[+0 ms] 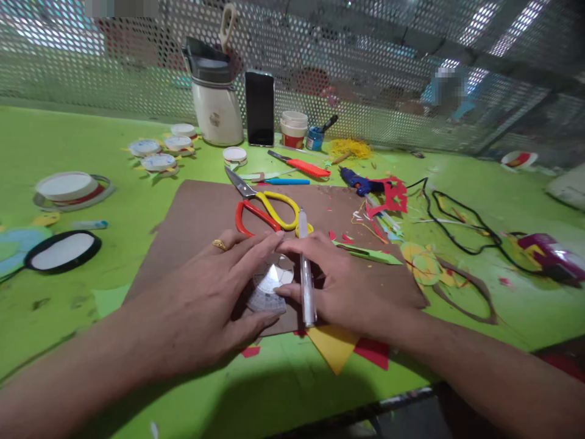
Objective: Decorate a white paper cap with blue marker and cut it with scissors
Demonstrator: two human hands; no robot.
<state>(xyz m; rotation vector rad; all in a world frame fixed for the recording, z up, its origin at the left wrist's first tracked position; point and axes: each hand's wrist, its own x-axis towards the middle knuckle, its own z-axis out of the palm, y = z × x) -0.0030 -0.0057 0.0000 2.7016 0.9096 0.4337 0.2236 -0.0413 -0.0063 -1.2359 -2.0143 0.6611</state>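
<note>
At lower centre of the frame, left hand (208, 292) spread flat, fingers wide, pressing a small round white disc (270, 281) onto a brown card sheet (201, 213); gold ring on one finger. Just right of it, right hand (336, 283) pinching a clear pen (306, 274) between the fingers, fingertips resting on the disc's edge. Disc marked off in wedge-shaped segments, seemingly part done; hard to tell whether every segment is drawn, since the hands hide some of it. Above the hands, red and yellow scissors (265, 210) lying on the card, touching the pen's upper end. Further up, a red-handled cutter (304, 166) and a blue glue gun (359, 181). Upper left, several finished-looking round pieces (159, 152) with paper trims set on the green worktop (68, 140). Lower centre, yellow and red paper offcuts (338, 347) poking from under the card
</note>
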